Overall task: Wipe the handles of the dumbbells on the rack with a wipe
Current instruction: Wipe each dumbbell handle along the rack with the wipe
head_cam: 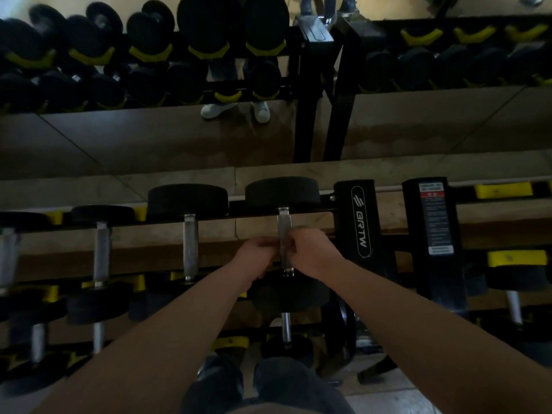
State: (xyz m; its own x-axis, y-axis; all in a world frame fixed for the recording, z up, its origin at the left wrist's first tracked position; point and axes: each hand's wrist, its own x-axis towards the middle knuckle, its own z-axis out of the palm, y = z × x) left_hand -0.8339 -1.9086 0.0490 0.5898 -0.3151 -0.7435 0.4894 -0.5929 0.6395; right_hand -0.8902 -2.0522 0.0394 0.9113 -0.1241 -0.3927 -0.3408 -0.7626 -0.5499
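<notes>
A black dumbbell with a silver handle point(283, 227) lies on the top tier of the rack point(363, 222), rightmost of the row. My left hand point(257, 253) and my right hand point(312, 252) meet at the lower half of that handle, one on each side, fingers curled in against it. The dim light and blur hide any wipe between the fingers. More dumbbells with silver handles point(190, 246) point(101, 252) lie to the left on the same tier.
A black upright post with a white logo point(361, 222) stands just right of my hands, and a second post with a warning label point(436, 216) beyond it. Lower tiers hold more dumbbells point(286, 327). A mirror behind reflects the rack and white shoes point(236, 110).
</notes>
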